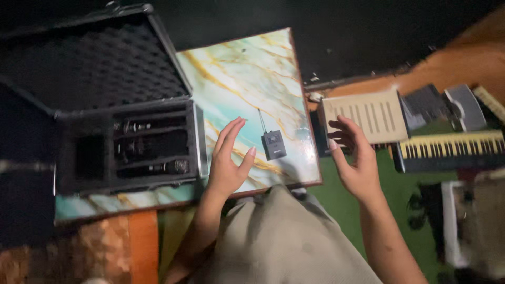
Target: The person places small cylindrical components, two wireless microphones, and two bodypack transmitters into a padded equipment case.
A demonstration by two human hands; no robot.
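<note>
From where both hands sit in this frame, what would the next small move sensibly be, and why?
Probably the left hand closing the short gap to the small grey bodypack transmitter and gripping it. Both hands hover open and empty; the transmitter lies alone on the marbled tabletop between them, nearer the left hand than the right hand. The open foam-lined case beside it holds microphones.

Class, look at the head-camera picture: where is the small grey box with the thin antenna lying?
The small grey box lies flat on the marbled tabletop, between the left hand and the right hand, to the right of the open black case.
</note>
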